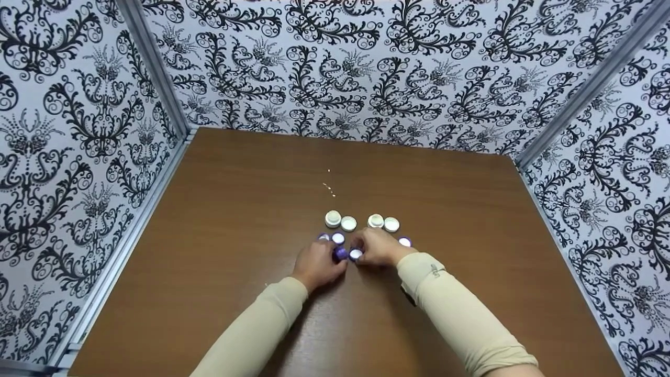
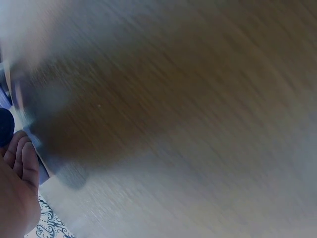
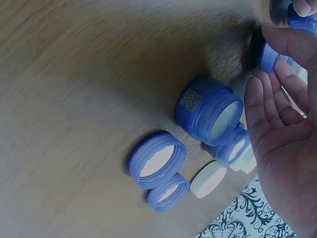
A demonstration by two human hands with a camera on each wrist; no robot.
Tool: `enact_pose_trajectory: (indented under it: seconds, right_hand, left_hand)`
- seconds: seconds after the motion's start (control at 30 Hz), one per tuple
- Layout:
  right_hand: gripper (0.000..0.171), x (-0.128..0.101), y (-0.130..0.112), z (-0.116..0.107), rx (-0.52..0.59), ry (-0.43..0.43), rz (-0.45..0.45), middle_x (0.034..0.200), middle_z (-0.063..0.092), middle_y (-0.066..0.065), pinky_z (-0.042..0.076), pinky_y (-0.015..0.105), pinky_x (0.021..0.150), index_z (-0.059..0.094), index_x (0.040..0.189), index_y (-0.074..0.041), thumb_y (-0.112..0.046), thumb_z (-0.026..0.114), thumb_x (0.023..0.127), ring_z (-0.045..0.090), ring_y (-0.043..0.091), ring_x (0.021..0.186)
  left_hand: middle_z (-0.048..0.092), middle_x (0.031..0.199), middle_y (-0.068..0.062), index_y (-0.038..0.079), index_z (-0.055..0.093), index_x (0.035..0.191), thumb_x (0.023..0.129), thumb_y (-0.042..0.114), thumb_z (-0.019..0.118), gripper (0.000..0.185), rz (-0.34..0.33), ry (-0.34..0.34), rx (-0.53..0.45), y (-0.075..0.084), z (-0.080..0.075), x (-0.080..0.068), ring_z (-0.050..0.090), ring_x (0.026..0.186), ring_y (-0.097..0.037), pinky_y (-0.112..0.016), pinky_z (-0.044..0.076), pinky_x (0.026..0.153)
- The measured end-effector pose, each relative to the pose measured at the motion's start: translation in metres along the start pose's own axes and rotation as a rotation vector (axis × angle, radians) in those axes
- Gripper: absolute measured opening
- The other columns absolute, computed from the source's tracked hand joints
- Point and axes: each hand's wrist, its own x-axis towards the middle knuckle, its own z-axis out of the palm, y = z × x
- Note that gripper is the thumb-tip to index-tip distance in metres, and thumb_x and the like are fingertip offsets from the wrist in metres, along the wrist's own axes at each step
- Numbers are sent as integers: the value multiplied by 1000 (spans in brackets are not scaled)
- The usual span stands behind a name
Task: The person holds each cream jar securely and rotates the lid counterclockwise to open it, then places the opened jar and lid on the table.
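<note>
My left hand (image 1: 317, 266) grips a small blue jar (image 1: 341, 253) near the middle of the table. At the left edge of the left wrist view, a round dark blue surface (image 2: 6, 127) shows beside curled fingers. Just to the right, my right hand (image 1: 376, 247) pinches a blue lid (image 3: 269, 57) between thumb and fingers, its pale inside facing up in the head view. The lid and the jar are close together. Beside the right hand, in its wrist view, stands an open blue jar (image 3: 205, 110) with a printed code on its side. Two blue lids (image 3: 157, 161) lie near it.
Beyond the hands, two white jars (image 1: 333, 218) stand on the brown table (image 1: 251, 173), each with a white lid (image 1: 391, 224) alongside. Small pale specks (image 1: 330, 188) lie farther back. Patterned walls (image 1: 340, 73) enclose the back and sides.
</note>
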Motion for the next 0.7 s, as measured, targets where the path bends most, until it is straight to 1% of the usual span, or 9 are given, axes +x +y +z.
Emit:
enact_pose_trajectory:
  seconds: [0.43, 0.6, 0.7]
  right_hand:
    - [26, -2, -1, 1, 16, 1, 20, 82, 69, 2, 50, 37, 72, 72, 94, -7, -8, 85, 71, 60, 16, 77]
    - [26, -2, -1, 2, 14, 12, 8, 83, 69, 4, 50, 38, 72, 72, 93, -6, -7, 84, 70, 60, 17, 78]
    - [28, -2, -1, 2, 2, 23, 9, 86, 68, 6, 50, 38, 73, 72, 93, -5, -8, 85, 69, 61, 19, 79]
  left_hand:
    - [65, 76, -3, 9, 70, 83, 77, 39, 75, 31, 32, 27, -1, 2, 2, -2, 64, 66, -25, -44, 52, 59]
    - [65, 75, -3, 10, 71, 82, 77, 38, 76, 30, 36, 31, 2, 3, 2, -2, 64, 66, -25, -44, 52, 59]
    - [66, 78, -2, 11, 71, 83, 77, 38, 76, 28, 26, 27, -1, 2, 3, -2, 64, 69, -24, -44, 52, 61]
